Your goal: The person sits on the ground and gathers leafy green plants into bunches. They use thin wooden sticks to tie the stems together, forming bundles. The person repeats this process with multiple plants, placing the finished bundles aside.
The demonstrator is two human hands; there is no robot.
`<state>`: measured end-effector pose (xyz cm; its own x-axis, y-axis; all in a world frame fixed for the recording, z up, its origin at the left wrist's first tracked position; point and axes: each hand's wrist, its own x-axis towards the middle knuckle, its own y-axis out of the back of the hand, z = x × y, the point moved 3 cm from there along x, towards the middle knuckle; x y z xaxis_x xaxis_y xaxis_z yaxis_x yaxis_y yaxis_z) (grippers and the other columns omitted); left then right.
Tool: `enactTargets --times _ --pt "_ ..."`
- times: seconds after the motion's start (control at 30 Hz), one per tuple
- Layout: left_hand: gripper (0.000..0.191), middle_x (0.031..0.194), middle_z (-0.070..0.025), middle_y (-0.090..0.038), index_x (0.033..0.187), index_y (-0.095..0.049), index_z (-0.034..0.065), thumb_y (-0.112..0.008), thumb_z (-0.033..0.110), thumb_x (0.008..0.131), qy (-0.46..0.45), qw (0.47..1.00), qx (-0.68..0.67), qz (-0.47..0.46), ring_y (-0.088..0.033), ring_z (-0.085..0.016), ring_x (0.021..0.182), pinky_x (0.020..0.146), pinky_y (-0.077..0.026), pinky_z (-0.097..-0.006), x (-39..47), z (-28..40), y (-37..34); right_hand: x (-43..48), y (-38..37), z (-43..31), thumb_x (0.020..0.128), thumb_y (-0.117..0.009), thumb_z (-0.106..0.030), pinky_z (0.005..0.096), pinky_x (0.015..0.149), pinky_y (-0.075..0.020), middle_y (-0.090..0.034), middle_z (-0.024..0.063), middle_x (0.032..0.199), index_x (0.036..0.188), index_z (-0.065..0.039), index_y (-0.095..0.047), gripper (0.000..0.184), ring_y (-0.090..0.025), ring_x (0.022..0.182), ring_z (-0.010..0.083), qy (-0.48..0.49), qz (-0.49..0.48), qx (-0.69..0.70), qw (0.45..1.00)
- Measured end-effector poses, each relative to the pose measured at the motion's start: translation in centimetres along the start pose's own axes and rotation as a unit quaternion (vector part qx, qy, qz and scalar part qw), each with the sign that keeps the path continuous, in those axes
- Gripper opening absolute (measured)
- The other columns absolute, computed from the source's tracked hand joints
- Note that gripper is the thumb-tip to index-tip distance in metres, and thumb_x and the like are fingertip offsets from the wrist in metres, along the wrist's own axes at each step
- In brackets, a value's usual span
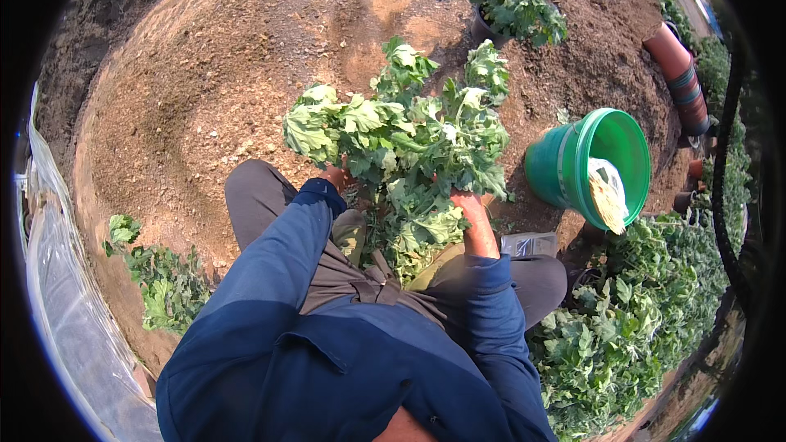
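Note:
A bushy green plant with lobed leaves [424, 135] stands between my knees, and its foliage spreads in front of me. My left hand [338, 177] reaches in at the plant's left side, its fingers hidden beneath the leaves. On the other side my right hand [470, 202] is at the lower right leaves, with its fingers also covered by foliage. What either hand grips under the leaves cannot be seen. To the right, a green plastic bucket [549, 166] lies tilted with its mouth facing me, and a clear bag of pale yellowish sticks or strips [607, 196] rests at its rim.
A potted leafy plant [522, 3] stands ahead on bare soil [202, 104]. Stacked plastic pots [681, 80] lie at the far right. Dense leafy plants [626, 319] fill the lower right. A small plant [163, 282] and plastic sheeting [67, 301] are at the left. A clear plastic container [529, 244] sits by my right knee.

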<state>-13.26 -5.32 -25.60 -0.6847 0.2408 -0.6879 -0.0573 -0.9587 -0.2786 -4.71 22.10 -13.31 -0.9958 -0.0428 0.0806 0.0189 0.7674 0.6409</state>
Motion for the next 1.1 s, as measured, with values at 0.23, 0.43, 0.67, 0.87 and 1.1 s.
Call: enactTargets --times 0.23,0.43,0.67,0.87,1.1 --pt "0.033 0.111 -0.0059 -0.064 0.125 -0.052 0.0099 -0.058 0.014 0.092 -0.034 0.988 0.141 -0.055 -0.063 -0.020 0.094 0.073 -0.055 -0.0383 8.3 6.3 -2.9 -5.1 -0.9 -1.6 0.086 -0.061 -0.014 0.0381 0.082 -0.0503 -0.067 0.0065 0.105 0.114 -0.007 -0.065 0.028 -0.063 0.092 0.0254 -0.045 0.044 -0.081 0.995" --pt "0.034 0.110 -0.0056 -0.064 0.125 -0.052 0.0106 -0.058 0.014 0.092 -0.022 0.983 0.169 -0.073 -0.063 -0.019 0.093 0.073 -0.054 -0.0376 7.9 6.3 -3.6 -5.8 -1.7 -2.0 0.085 -0.062 -0.014 0.0389 0.085 -0.0492 -0.066 0.0075 0.108 0.115 -0.006 -0.063 0.031 -0.062 0.095 0.0268 -0.038 0.069 -0.133 0.988" --pt "0.035 0.110 -0.0053 -0.064 0.126 -0.052 0.0114 -0.057 0.014 0.091 0.015 0.989 0.119 -0.084 -0.063 -0.019 0.092 0.072 -0.053 -0.0367 2.0 3.1 -3.7 -4.9 -1.6 -1.9 0.083 -0.063 -0.015 0.0398 0.088 -0.0480 -0.065 0.0085 0.112 0.117 -0.005 -0.061 0.035 -0.061 0.099 0.0284 0.019 0.095 -0.223 0.970" --pt "0.035 0.109 -0.0051 -0.064 0.126 -0.052 0.0121 -0.057 0.014 0.091 0.030 0.999 -0.009 0.006 -0.063 -0.019 0.091 0.072 -0.053 -0.0360 -4.3 -3.3 -5.8 -4.5 -1.3 -2.2 0.082 -0.064 -0.016 0.0406 0.091 -0.0469 -0.065 0.0094 0.115 0.119 -0.004 -0.059 0.039 -0.060 0.102 0.0297 0.014 0.087 -0.213 0.973" --pt "0.031 0.094 -0.0062 -0.065 0.117 -0.059 0.0072 -0.054 0.008 0.086 -0.099 0.990 0.092 0.048 -0.061 -0.017 0.079 0.067 -0.048 -0.0317 -3.2 -5.8 -5.3 -5.1 -1.7 -0.9 0.085 -0.062 -0.020 0.0463 0.094 -0.0458 -0.065 0.0122 0.110 0.115 -0.006 -0.063 0.033 -0.061 0.100 0.0327 -0.121 0.019 -0.144 0.982"
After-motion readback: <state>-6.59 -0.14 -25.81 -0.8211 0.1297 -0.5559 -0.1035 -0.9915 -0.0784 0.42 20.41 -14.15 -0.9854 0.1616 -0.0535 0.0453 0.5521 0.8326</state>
